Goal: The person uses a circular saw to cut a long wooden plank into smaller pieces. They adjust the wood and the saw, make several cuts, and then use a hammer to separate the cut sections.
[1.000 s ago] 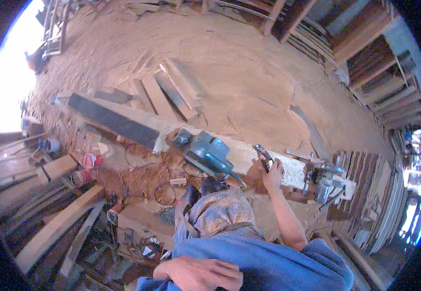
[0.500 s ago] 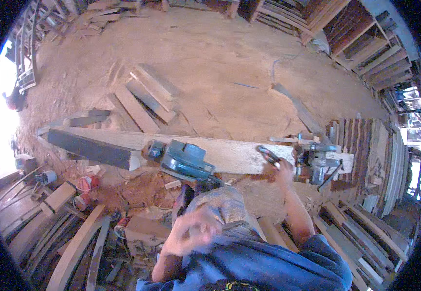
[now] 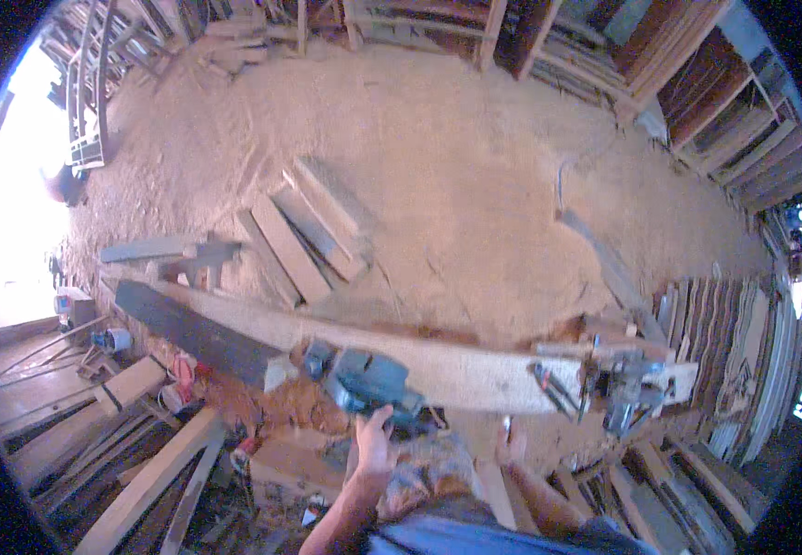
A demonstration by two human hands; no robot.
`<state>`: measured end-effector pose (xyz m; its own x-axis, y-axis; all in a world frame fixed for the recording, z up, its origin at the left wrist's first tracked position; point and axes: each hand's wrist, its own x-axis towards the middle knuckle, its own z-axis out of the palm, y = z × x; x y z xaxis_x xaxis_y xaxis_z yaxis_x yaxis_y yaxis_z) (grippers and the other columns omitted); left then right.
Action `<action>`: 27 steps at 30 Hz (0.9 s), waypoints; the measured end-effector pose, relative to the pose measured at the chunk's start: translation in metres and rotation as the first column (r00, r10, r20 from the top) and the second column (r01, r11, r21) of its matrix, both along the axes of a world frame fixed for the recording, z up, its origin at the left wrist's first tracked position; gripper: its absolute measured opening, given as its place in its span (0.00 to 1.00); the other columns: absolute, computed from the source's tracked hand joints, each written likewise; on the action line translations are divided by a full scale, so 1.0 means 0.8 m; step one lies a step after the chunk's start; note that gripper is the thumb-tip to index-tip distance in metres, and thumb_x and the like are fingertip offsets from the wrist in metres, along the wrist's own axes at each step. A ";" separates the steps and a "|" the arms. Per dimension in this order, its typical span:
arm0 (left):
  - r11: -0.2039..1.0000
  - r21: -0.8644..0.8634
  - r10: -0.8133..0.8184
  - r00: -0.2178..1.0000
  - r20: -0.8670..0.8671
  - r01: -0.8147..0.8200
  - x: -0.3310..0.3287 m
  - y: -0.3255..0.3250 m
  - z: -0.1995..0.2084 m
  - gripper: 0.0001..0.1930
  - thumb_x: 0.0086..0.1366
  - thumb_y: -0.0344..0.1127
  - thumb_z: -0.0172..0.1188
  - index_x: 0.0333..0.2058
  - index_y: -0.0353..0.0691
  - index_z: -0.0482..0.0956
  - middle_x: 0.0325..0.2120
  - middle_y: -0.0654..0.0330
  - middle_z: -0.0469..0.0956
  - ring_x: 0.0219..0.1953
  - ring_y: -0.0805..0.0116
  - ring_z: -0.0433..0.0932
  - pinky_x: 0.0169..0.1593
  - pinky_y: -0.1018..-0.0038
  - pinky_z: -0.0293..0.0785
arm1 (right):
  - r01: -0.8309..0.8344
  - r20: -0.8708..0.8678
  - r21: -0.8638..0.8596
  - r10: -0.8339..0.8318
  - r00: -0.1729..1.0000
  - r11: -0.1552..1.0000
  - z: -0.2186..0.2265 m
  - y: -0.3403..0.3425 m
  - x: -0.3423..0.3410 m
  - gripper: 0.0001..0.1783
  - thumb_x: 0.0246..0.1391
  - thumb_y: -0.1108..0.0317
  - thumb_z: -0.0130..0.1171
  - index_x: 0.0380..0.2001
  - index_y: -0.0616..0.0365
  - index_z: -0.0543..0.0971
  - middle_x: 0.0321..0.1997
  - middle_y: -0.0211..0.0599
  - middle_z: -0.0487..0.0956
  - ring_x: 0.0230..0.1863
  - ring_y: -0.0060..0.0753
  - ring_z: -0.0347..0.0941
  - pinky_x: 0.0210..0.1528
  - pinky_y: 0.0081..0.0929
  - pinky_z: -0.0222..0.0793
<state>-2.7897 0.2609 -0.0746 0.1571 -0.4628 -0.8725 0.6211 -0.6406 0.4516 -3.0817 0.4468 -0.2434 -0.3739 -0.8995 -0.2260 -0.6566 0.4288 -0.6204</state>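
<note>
A long pale timber beam (image 3: 475, 370) runs across in front of me. On it, left of centre, rests a teal power planer (image 3: 364, 381). My left hand (image 3: 378, 444) is at the planer's near edge, fingers apart, with the fingertips touching or very close to it. Red-and-black handled pliers (image 3: 553, 388) lie on the beam to the right, let go. My right hand (image 3: 514, 442) is just short of the beam's near edge, its fingers closed around a small thing too small to make out. A metal clamp-like machine (image 3: 623, 393) sits at the beam's right end.
A dark timber (image 3: 193, 328) lies along the beam's left part. Several boards (image 3: 304, 236) lie on the dusty floor beyond. Stacked planks (image 3: 710, 333) stand at the right, and loose lumber (image 3: 156, 472) fills the near left. Wooden racks (image 3: 697, 102) line the far right.
My right hand has let go of the pliers onto the beam and drawn back toward me. My left hand has moved forward to the planer. The view has tilted up, so the scene sits lower.
</note>
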 end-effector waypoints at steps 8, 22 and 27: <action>0.990 -0.138 0.092 0.897 0.432 -0.035 -0.049 -0.021 -0.023 0.28 0.73 0.37 0.58 0.64 0.33 0.58 0.59 0.53 0.70 0.57 0.60 0.70 0.64 0.65 0.63 | -0.232 0.059 0.115 0.227 0.972 0.966 0.078 -0.070 0.011 0.20 0.67 0.56 0.52 0.48 0.65 0.75 0.45 0.59 0.75 0.44 0.63 0.76 0.47 0.48 0.71; 0.812 -0.174 0.539 0.831 -0.141 -0.556 0.102 0.018 0.031 0.13 0.66 0.43 0.54 0.37 0.37 0.77 0.27 0.56 0.79 0.29 0.59 0.78 0.39 0.61 0.77 | -0.452 0.566 -0.305 0.541 0.622 0.838 0.267 -0.282 0.164 0.15 0.62 0.69 0.59 0.50 0.61 0.81 0.41 0.37 0.76 0.43 0.32 0.72 0.45 0.27 0.68; 0.881 0.077 0.472 0.874 -0.116 -0.466 0.136 0.077 -0.010 0.15 0.64 0.44 0.58 0.38 0.36 0.76 0.23 0.55 0.78 0.23 0.59 0.77 0.32 0.63 0.77 | -0.695 0.623 -0.373 0.721 0.304 0.615 0.296 -0.267 0.229 0.18 0.58 0.68 0.63 0.52 0.52 0.83 0.45 0.39 0.78 0.46 0.41 0.76 0.51 0.32 0.72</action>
<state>-2.6812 0.3228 -0.0825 0.2326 -0.3222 -0.9177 0.9037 -0.2773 0.3263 -2.8984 0.2328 -0.0063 0.6587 -0.7506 -0.0531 -0.0932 -0.0114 -0.9956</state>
